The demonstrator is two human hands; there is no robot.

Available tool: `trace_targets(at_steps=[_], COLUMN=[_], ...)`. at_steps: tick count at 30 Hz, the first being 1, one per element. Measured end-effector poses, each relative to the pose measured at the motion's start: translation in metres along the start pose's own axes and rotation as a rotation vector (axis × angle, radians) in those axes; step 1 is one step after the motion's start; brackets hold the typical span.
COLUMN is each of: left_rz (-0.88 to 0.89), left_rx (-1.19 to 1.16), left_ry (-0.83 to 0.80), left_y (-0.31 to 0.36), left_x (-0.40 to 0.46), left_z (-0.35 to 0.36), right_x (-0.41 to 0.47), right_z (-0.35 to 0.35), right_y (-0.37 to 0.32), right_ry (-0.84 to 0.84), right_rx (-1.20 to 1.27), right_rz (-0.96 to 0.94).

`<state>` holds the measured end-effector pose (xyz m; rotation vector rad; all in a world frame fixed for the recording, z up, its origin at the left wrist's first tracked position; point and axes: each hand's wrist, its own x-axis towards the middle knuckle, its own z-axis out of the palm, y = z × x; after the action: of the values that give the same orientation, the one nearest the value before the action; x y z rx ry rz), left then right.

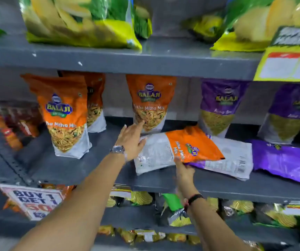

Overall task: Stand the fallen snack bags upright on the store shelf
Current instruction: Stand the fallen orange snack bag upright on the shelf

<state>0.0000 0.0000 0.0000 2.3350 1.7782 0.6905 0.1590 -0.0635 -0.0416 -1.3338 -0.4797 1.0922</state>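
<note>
An orange and white snack bag [178, 149] lies flat on the grey middle shelf [91, 171], its top pointing right. My left hand [132, 140] rests open against the bag's white bottom end. My right hand [184, 170] grips the bag's near edge from below. Under it lies a purple and white bag [229, 160], also flat. Another purple bag [283, 160] lies flat further right. Orange bags stand upright at the left [64, 115] and middle [149, 102]. Purple bags [219, 107] stand upright behind the fallen ones.
The shelf above [145, 57] carries yellow-green chip bags [80, 20] and a yellow price card [288, 62]. Red packets [13, 122] sit at the far left. A "Buy 1 Get 1" sign [35, 200] hangs on the shelf lip. More snack bags [174, 209] fill the lower shelves.
</note>
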Motion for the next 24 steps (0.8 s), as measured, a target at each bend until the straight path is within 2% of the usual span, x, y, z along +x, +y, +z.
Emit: trace_targets(at_steps=[3,7,9,14,16,20,24], left_rz=[-0.055,-0.209,-0.227,-0.154,-0.138,-0.158,-0.269], left_rx=[-0.090,-0.321,-0.368,-0.500,-0.620,-0.826,-0.859], left_ry=[-0.155,-0.492,-0.575,-0.616,-0.612,-0.458,-0.191], left_y=[-0.023,-0.042,-0.046,-0.055,-0.060,-0.072,-0.077], left_x=[0.036,0.066,0.074,0.072,0.063,0.038,0.016], left_z=[0.014,0.035,0.043,0.037,0.031,0.030,0.046], right_x=[0.017,0.023,0.024,0.025,0.026,0.043,0.069], right_z=[0.018,0.029,0.033,0.034,0.034,0.034,0.045], right_y=[0.009,0.013,0.015,0.020,0.014,-0.001,-0.016], right_ry=[-0.119,-0.140,-0.139,-0.076,-0.112,-0.311,-0.601], right_rx=[0.060,0.143,0.199,0.160,0.087,-0.146,-0.359], right_rz=[0.173,0.292,0.277,0.113,-0.052,-0.302,-0.354])
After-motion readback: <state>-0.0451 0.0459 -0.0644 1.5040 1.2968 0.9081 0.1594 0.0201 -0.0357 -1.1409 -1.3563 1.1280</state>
